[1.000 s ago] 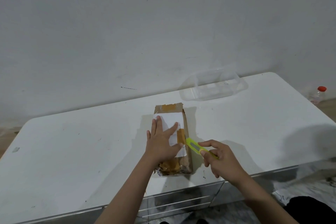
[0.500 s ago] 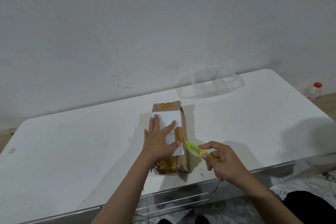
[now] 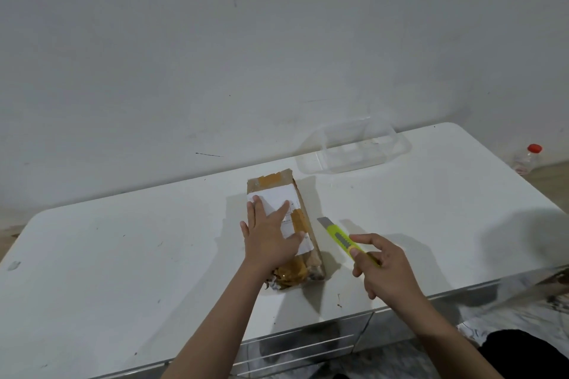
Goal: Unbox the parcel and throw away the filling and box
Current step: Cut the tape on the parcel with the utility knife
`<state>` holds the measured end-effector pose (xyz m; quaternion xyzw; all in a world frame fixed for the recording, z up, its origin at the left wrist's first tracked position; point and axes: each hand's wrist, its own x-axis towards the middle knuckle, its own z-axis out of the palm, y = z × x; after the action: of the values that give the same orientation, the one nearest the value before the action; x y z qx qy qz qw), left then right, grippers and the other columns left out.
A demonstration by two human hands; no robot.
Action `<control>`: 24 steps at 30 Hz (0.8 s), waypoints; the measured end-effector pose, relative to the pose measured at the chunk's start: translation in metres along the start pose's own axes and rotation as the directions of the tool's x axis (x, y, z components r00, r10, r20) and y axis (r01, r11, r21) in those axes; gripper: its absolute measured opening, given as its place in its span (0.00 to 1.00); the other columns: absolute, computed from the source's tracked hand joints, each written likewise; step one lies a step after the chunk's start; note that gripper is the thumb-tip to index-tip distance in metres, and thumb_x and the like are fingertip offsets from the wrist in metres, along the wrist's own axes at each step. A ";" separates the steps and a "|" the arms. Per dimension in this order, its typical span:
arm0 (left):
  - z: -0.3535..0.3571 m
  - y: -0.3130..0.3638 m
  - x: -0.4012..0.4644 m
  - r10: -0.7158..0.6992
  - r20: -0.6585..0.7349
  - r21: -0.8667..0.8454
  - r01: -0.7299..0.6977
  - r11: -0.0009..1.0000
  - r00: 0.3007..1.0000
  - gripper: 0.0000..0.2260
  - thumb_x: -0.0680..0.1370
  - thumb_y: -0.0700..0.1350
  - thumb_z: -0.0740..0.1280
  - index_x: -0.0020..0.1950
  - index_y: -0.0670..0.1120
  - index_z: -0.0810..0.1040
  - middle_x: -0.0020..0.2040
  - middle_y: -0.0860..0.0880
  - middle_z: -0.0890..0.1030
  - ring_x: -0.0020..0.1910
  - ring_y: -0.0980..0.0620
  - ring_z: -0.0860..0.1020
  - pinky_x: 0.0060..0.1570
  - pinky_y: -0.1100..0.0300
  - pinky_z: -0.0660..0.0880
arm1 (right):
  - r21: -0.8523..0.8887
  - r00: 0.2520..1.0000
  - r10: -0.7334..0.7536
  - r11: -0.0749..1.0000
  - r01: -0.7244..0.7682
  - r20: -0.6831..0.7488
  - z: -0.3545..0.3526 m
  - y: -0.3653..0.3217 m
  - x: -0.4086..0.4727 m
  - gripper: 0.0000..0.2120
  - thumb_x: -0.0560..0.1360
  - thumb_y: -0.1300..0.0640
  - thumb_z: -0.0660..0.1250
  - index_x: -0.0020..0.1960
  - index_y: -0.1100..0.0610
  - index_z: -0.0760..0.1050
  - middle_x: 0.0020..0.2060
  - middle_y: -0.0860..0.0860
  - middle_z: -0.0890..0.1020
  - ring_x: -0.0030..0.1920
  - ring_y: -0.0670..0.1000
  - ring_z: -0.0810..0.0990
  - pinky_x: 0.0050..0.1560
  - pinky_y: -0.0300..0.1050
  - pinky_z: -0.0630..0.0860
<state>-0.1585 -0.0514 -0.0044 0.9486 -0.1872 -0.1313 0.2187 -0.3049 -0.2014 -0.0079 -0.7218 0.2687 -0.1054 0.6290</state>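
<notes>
A brown cardboard parcel (image 3: 300,200) with a white label and brown tape lies on the white table (image 3: 123,255), its near end wrapped in crumpled tape. My left hand (image 3: 271,237) presses flat on the label with straight, spread fingers. My right hand (image 3: 385,271) grips a yellow-green utility knife (image 3: 341,237) to the right of the parcel. The knife's grey blade is out and points toward the parcel's right side, a small gap away from it.
A clear plastic container (image 3: 357,148) stands at the table's back edge against the wall. A small bottle with a red cap (image 3: 528,158) is on the floor at the far right. Drawer fronts show under the table's near edge.
My right hand drew the knife back to the right, away from the parcel's side, and the blade now shows. My left hand stays pressed on the label.
</notes>
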 end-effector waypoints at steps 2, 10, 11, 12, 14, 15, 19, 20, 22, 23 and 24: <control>0.002 0.005 0.004 -0.026 -0.019 -0.012 0.025 1.000 0.999 0.31 0.73 0.61 0.64 0.74 0.61 0.57 0.77 0.43 0.36 0.74 0.45 0.33 0.71 0.41 0.38 | 0.010 1.000 -0.009 1.000 0.009 -0.014 -0.001 -0.002 0.000 0.07 0.77 0.60 0.65 0.53 0.52 0.77 0.28 0.57 0.79 0.17 0.48 0.67 0.20 0.39 0.67; -0.035 -0.002 0.005 0.138 0.397 -0.045 -0.131 0.990 0.907 0.39 0.73 0.51 0.69 0.76 0.60 0.47 0.74 0.45 0.29 0.70 0.44 0.25 0.71 0.43 0.36 | 0.061 0.997 -0.003 0.998 0.007 -0.071 -0.002 -0.001 0.000 0.08 0.77 0.60 0.65 0.54 0.51 0.77 0.28 0.57 0.79 0.17 0.49 0.68 0.20 0.38 0.67; -0.041 -0.007 0.006 0.151 0.463 0.012 -0.176 0.984 0.874 0.41 0.73 0.51 0.70 0.76 0.60 0.45 0.74 0.45 0.28 0.70 0.45 0.25 0.71 0.43 0.36 | 0.062 0.997 -0.002 0.998 0.006 -0.072 -0.003 0.000 0.000 0.08 0.77 0.60 0.65 0.54 0.51 0.77 0.28 0.57 0.79 0.17 0.49 0.68 0.20 0.38 0.67; -0.044 -0.012 0.007 0.156 0.503 0.069 -0.220 0.973 0.850 0.42 0.72 0.52 0.71 0.75 0.61 0.43 0.73 0.46 0.27 0.70 0.45 0.25 0.71 0.44 0.36 | 0.064 0.997 0.000 0.998 0.004 -0.071 -0.002 0.001 0.000 0.08 0.77 0.60 0.65 0.54 0.51 0.77 0.28 0.57 0.79 0.17 0.49 0.68 0.20 0.38 0.67; -0.044 -0.015 0.008 0.166 0.528 0.150 -0.284 0.947 0.833 0.44 0.72 0.55 0.71 0.75 0.60 0.41 0.73 0.45 0.26 0.70 0.45 0.25 0.70 0.44 0.34 | 0.068 0.998 0.004 0.998 0.000 -0.064 -0.001 0.001 0.001 0.08 0.77 0.60 0.65 0.54 0.51 0.77 0.28 0.57 0.79 0.18 0.50 0.68 0.20 0.38 0.67; -0.043 -0.016 0.007 0.173 0.522 0.174 -0.302 0.937 0.836 0.44 0.72 0.55 0.70 0.75 0.60 0.40 0.73 0.45 0.26 0.70 0.45 0.25 0.70 0.45 0.33 | 0.069 0.998 0.004 0.998 0.001 -0.060 0.000 0.001 0.001 0.08 0.77 0.60 0.65 0.55 0.51 0.77 0.29 0.58 0.79 0.18 0.50 0.68 0.20 0.38 0.67; -0.033 -0.020 0.005 0.202 0.421 0.217 -0.314 0.924 0.885 0.41 0.72 0.62 0.67 0.75 0.63 0.43 0.74 0.47 0.29 0.72 0.49 0.27 0.70 0.44 0.33 | 0.074 0.998 0.006 0.997 -0.002 -0.062 0.002 -0.002 0.003 0.09 0.77 0.60 0.64 0.56 0.51 0.77 0.30 0.59 0.79 0.18 0.49 0.69 0.20 0.37 0.67; -0.031 -0.021 0.005 0.207 0.394 0.215 -0.309 0.927 0.896 0.40 0.71 0.63 0.67 0.75 0.63 0.44 0.75 0.47 0.30 0.72 0.50 0.28 0.70 0.44 0.34 | 0.074 0.998 0.005 0.997 0.000 -0.068 0.002 -0.002 0.003 0.09 0.77 0.60 0.64 0.56 0.51 0.76 0.30 0.59 0.79 0.18 0.49 0.69 0.20 0.37 0.67; -0.027 -0.019 0.004 0.212 0.355 0.209 -0.298 0.931 0.910 0.39 0.71 0.64 0.66 0.75 0.63 0.45 0.75 0.47 0.31 0.73 0.50 0.29 0.70 0.44 0.34 | 0.077 0.997 0.000 0.997 0.006 -0.082 0.002 -0.004 0.004 0.09 0.77 0.59 0.64 0.56 0.51 0.76 0.31 0.59 0.80 0.18 0.49 0.69 0.20 0.37 0.67; -0.026 -0.018 0.003 0.209 0.344 0.210 -0.292 0.933 0.915 0.39 0.71 0.65 0.65 0.75 0.63 0.45 0.75 0.47 0.31 0.73 0.50 0.30 0.70 0.44 0.35 | 0.077 0.996 -0.001 0.997 0.008 -0.088 0.002 -0.004 0.004 0.09 0.77 0.58 0.64 0.56 0.51 0.76 0.31 0.59 0.80 0.18 0.49 0.69 0.20 0.37 0.67; -0.025 -0.017 0.004 0.204 0.334 0.209 -0.284 0.936 0.920 0.39 0.71 0.65 0.65 0.75 0.63 0.45 0.75 0.47 0.31 0.73 0.50 0.30 0.70 0.44 0.35 | 0.076 0.996 -0.003 0.997 0.010 -0.092 0.002 -0.004 0.004 0.09 0.77 0.58 0.64 0.56 0.51 0.76 0.31 0.59 0.80 0.19 0.49 0.70 0.20 0.37 0.67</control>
<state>-0.1420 -0.0298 0.0089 0.9056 -0.3517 -0.2236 0.0788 -0.2997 -0.2020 -0.0049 -0.6926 0.2907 -0.1506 0.6427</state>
